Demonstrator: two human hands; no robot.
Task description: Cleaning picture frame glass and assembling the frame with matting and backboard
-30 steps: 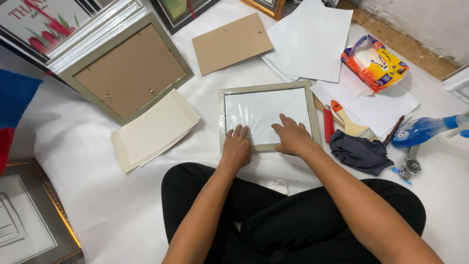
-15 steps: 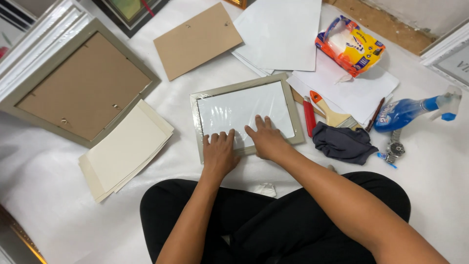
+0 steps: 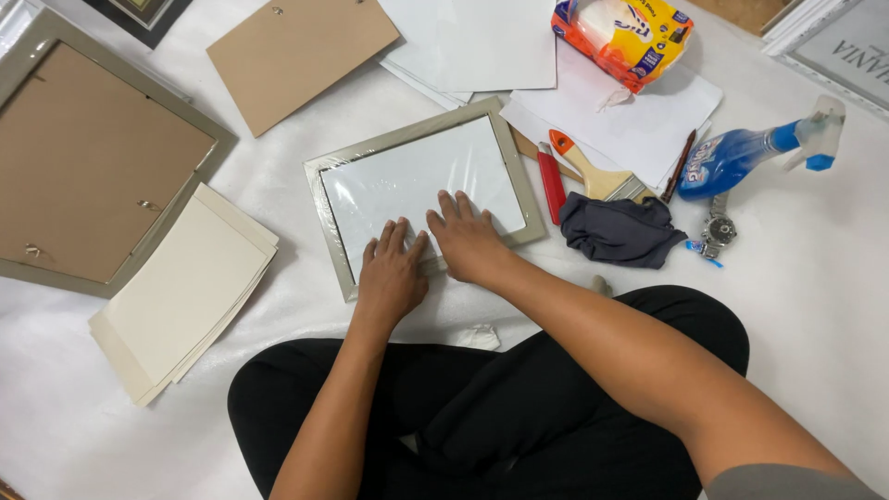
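A small silver picture frame (image 3: 505, 139) lies flat on the white sheet in front of my crossed legs, with a white glossy sheet (image 3: 417, 181) inside it. My left hand (image 3: 391, 275) rests palm down on the frame's near edge, fingers spread and flat. Beside it, my right hand (image 3: 470, 241) presses flat on the white sheet and the near edge. Neither hand grips anything.
A large frame lying face down (image 3: 88, 162) and a stack of cream boards (image 3: 181, 292) are at the left. A brown backing board (image 3: 301, 51), white papers (image 3: 472, 42), a tissue pack (image 3: 625, 32), paintbrush (image 3: 593, 171), red tool (image 3: 551, 181), dark cloth (image 3: 620, 231), blue spray bottle (image 3: 741, 157) and wristwatch (image 3: 718, 229) lie behind and right.
Both hands stay flat on the frame's near edge. The view has shifted, so everything sits further left and up in the picture; the hands have slid slightly along the frame.
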